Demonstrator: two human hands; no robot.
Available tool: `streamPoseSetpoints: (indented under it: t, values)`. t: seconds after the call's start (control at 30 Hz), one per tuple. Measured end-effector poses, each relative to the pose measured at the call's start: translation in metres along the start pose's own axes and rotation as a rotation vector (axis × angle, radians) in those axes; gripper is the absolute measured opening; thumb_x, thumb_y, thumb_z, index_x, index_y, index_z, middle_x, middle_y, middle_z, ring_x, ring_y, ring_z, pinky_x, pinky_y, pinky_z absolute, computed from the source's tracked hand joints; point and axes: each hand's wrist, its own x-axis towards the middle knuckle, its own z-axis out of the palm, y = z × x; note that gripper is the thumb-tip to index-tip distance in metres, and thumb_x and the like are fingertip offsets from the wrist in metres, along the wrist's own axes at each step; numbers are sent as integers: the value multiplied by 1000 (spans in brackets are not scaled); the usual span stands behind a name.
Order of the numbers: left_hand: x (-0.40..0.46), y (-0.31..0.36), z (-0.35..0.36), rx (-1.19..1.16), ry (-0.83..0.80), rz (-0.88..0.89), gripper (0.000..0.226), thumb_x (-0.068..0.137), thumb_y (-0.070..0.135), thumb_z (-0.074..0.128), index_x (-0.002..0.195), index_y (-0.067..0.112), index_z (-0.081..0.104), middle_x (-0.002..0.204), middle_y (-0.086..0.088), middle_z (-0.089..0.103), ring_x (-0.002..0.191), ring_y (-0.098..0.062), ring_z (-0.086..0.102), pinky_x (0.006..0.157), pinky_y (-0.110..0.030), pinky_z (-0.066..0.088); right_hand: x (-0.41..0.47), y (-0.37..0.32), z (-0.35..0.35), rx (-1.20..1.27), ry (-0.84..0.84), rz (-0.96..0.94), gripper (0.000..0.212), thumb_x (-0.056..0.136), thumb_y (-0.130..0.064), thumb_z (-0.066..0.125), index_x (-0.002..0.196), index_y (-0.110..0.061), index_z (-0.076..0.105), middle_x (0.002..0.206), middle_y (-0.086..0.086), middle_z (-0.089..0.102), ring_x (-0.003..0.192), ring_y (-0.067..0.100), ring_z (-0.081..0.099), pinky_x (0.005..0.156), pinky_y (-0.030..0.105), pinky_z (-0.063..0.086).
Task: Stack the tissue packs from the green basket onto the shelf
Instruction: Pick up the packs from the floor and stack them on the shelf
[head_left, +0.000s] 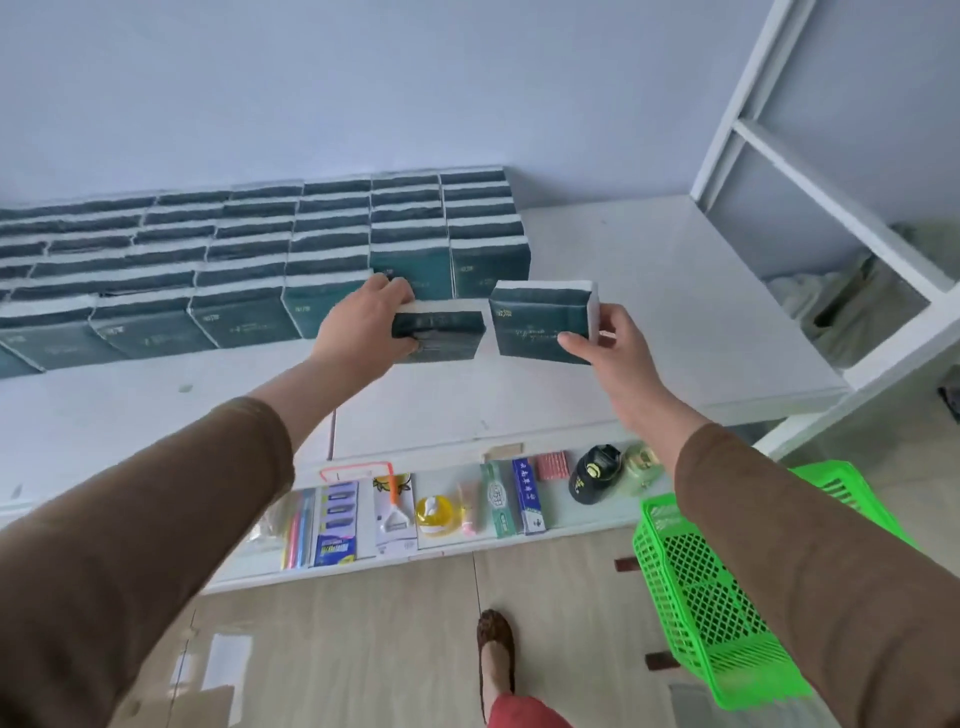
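- Tissue packs: one dark green pack (439, 335) is gripped by the left hand (363, 325), fingers curled over its top edge and thumb against its front face; a second pack (540, 322) is pinched by the right hand (610, 345), thumb on the front face, fingers wrapped behind its right edge.
- Both packs are held in the air above the white shelf (649, 312), side by side with a narrow gap between them.
- Just beyond the left hand, stacked rows of tissue packs (249, 260) are lined up against the wall, running away to that hand's left; the left-held pack overlaps the front of the rightmost stacks in view.
- Beyond and to the right of the right hand, bare shelf surface is seen, then a white frame upright (748, 104).
- Green basket (696, 587) is seen on the floor below the right forearm, partly hidden by the brown sleeve (810, 571); only its mesh walls and bottom can be seen, whether any packs lie in it cannot be told.
- Lower shelf (571, 519), below both wrists, is loaded with small goods: toothpaste boxes (511, 499), a yellow bottle (435, 514), a black cap (595, 473), a blue blister pack (336, 522).
- A shoe (496, 654) is seen on the tiled floor below the hands.
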Motion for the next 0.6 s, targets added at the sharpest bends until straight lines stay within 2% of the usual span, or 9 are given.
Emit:
streamPoseSetpoints:
  t: [0.07, 0.2, 0.33, 0.47, 0.6]
  values:
    - [32, -6, 7, 91, 12, 15, 44, 80, 31, 76, 117, 24, 53, 110, 4, 58, 102, -23, 52, 75, -35, 41, 29, 7, 3, -12, -17, 22, 40, 81, -18, 80, 115, -17, 58, 116, 2, 66, 104, 16, 63, 84, 23, 50]
    - [79, -23, 19, 278, 18, 12, 48, 79, 39, 76, 120, 28, 55, 115, 7, 64, 114, -23, 46, 94, -39, 36, 78, 18, 17, -93, -85, 41, 38, 82, -16, 79, 114, -16, 57, 111, -1, 66, 98, 4, 61, 79, 18, 45]
    - [101, -43, 27, 448, -8, -27, 46, 79, 47, 74, 115, 27, 54, 107, 6, 64, 110, -23, 46, 96, -41, 36, 113, 32, 38, -146, -127, 48, 41, 79, -14, 81, 113, -12, 57, 111, 2, 67, 98, 11, 63, 86, 26, 48]
    - [111, -54, 34, 516, -16, -20, 52, 76, 54, 72, 113, 23, 52, 108, 4, 57, 107, -23, 45, 95, -39, 38, 128, 38, 58, -210, -109, -3, 47, 76, -15, 83, 113, -19, 53, 107, -3, 68, 95, 17, 68, 84, 32, 55]
    - [110, -53, 36, 531, 10, 58, 62, 73, 57, 73, 117, 23, 45, 107, 3, 54, 103, -23, 47, 93, -38, 38, 129, 41, 70, -230, -5, -58, 59, 68, -22, 88, 110, -21, 48, 111, 0, 62, 97, 14, 65, 80, 24, 53]
